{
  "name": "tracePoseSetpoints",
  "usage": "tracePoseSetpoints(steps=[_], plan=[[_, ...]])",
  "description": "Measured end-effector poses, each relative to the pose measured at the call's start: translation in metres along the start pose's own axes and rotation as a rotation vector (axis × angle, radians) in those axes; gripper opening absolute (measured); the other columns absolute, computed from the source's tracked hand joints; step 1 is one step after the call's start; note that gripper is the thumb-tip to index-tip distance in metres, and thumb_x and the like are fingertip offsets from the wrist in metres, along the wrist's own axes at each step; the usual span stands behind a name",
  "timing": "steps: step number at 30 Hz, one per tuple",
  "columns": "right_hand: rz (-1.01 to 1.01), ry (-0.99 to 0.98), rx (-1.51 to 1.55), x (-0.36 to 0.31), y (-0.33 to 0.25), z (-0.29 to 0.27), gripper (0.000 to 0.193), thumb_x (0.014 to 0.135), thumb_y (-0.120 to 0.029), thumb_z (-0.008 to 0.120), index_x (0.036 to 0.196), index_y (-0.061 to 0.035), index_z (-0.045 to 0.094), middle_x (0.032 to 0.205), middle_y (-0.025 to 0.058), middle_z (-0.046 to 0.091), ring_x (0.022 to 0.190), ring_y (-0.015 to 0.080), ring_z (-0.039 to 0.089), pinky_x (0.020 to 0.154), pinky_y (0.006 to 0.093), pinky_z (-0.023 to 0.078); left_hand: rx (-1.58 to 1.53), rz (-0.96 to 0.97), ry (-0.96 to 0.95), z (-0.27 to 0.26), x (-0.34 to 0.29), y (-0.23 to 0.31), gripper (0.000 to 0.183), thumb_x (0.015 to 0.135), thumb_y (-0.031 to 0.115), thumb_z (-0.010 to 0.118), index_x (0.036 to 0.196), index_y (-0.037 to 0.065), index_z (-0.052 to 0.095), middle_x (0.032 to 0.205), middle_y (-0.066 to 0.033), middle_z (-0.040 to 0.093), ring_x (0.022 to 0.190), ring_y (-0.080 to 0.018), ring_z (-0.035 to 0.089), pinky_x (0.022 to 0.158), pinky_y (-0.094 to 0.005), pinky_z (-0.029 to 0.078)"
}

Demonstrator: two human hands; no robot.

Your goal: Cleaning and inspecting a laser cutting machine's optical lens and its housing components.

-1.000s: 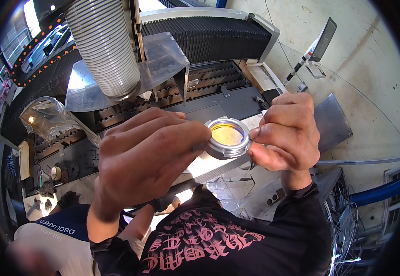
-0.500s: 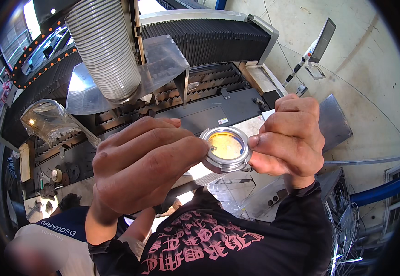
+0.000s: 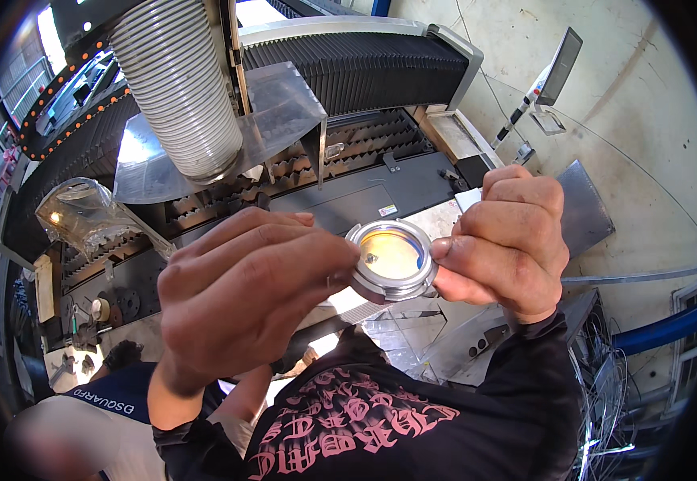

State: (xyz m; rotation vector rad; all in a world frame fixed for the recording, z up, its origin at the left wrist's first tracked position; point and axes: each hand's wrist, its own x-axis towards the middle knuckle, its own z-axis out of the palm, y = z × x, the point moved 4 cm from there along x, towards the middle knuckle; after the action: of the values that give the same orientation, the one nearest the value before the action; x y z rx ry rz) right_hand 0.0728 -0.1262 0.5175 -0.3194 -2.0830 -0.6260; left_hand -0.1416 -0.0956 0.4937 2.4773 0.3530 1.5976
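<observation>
Two bare hands (image 3: 252, 284), one ring (image 3: 396, 288) (one hose (image 3: 176, 88))

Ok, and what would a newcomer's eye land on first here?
Probably the silver ring with its glowing amber glass, held mid-picture between the left hand and right hand. After that, the thick, pale ribbed hose at upper left, then the pink lettering across the dark shirt at the bottom.

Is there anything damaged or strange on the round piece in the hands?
Yes: a small dark spot shows toward the left of the yellowish disc inside the silver ring, held between left hand and right hand. It breaks an otherwise bright face. Whether damage, dirt or reflection, I cannot tell.
</observation>
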Motion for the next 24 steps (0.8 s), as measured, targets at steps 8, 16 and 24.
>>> tracePoseSetpoints(steps=[8, 16, 24], plan=[[0.009, -0.01, -0.062, -0.014, -0.005, 0.004, 0.026, 0.069, -0.016, 0.085, 0.091, -0.0099, 0.073, 0.085, 0.0013, 0.062, 0.076, 0.0177, 0.052, 0.056, 0.029, 0.044, -0.367, -0.552, 0.178, 0.008, -0.015, 0.004, 0.026, 0.077, -0.006, 0.077, 0.102, -0.005, 0.069, 0.095, -0.0132, 0.074, 0.089, -0.0191, 0.073, 0.081, -0.0308, 0.059], [-0.036, -0.01, -0.107, -0.034, -0.002, 0.016, 0.031, 0.066, -0.013, 0.084, 0.095, -0.0108, 0.074, 0.087, 0.0002, 0.062, 0.077, 0.0168, 0.05, 0.057, 0.0294, 0.044, -0.543, -0.965, 0.033, 0.011, -0.022, -0.008, 0.024, 0.083, -0.005, 0.074, 0.106, -0.007, 0.067, 0.101, -0.0105, 0.072, 0.099, -0.0141, 0.069, 0.091, -0.0277, 0.056], [0.312, -0.204, 0.163, -0.027, 0.013, 0.016, 0.042, 0.065, -0.026, 0.088, 0.097, -0.0038, 0.072, 0.093, 0.0081, 0.064, 0.085, 0.0247, 0.058, 0.071, 0.0352, 0.048, -0.41, -0.939, 0.113, 0.018, -0.039, -0.013, 0.022, 0.082, -0.003, 0.072, 0.103, -0.006, 0.067, 0.094, -0.0067, 0.072, 0.091, -0.0103, 0.069, 0.088, -0.0255, 0.056]])
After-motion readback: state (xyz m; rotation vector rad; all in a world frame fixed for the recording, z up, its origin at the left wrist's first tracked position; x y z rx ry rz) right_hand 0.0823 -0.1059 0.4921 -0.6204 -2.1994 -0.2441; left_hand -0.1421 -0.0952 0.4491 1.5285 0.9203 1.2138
